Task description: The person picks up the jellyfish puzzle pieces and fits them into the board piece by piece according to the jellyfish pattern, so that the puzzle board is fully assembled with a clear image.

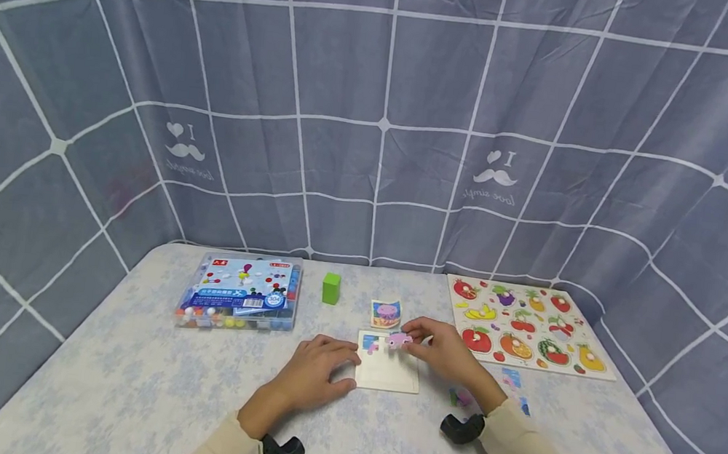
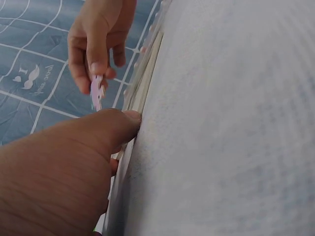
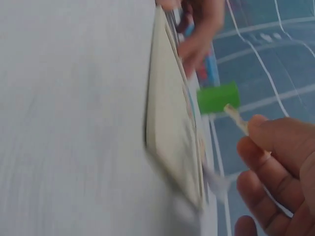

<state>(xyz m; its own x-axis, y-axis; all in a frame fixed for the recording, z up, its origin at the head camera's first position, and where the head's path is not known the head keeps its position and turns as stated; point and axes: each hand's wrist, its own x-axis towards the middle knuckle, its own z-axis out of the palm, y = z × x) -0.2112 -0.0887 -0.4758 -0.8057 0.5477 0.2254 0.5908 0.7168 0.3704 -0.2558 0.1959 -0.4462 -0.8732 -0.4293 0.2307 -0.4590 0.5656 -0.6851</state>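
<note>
A small wooden puzzle board (image 1: 389, 373) lies flat on the table, with a blue-and-pink puzzle piece (image 1: 369, 342) in its upper left corner. My left hand (image 1: 318, 374) rests at the board's left edge, fingers relaxed; its thumb (image 2: 129, 118) touches the edge in the left wrist view. Above the board's upper right part, my right hand (image 1: 443, 349) pinches a pink puzzle piece (image 1: 399, 340) between thumb and fingers. The right wrist view shows that piece (image 3: 237, 119) edge-on, raised off the board. Just behind the board is a square picture (image 1: 385, 314) with a pink figure.
More puzzle pieces (image 1: 511, 377) lie by the right forearm, some partly hidden. A fruit puzzle board (image 1: 519, 326) sits at the back right. Toward the back left are a clear plastic case (image 1: 240, 293) of coloured parts and a green block (image 1: 331, 289). A grid-patterned curtain (image 1: 344, 159) stands behind the table.
</note>
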